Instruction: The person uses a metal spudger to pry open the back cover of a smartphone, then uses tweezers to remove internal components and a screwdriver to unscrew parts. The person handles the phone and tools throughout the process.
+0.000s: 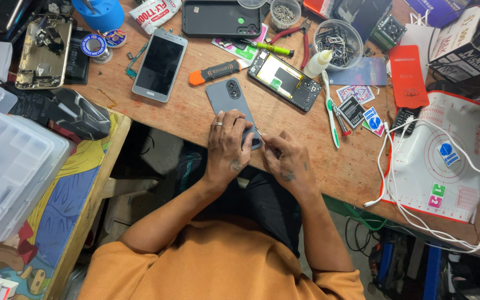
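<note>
A grey phone [230, 99] lies face down on the wooden bench [195, 119], camera bump at its far end. My left hand [228, 145], a ring on one finger, presses flat on the phone's near half and holds it down. My right hand [285, 160] is beside it at the phone's near right corner, fingers pinched on a thin metal tool [260, 133] whose tip touches the phone's edge.
An opened phone [284, 81] showing its insides, a silver phone [159, 64], an orange-handled pry tool [218, 70], a toothbrush [330, 111], red-handled pliers [298, 36] and bowls of small parts [337, 43] lie beyond. A white work mat [445, 161] with white cables sits right; clear plastic boxes [6, 161] left.
</note>
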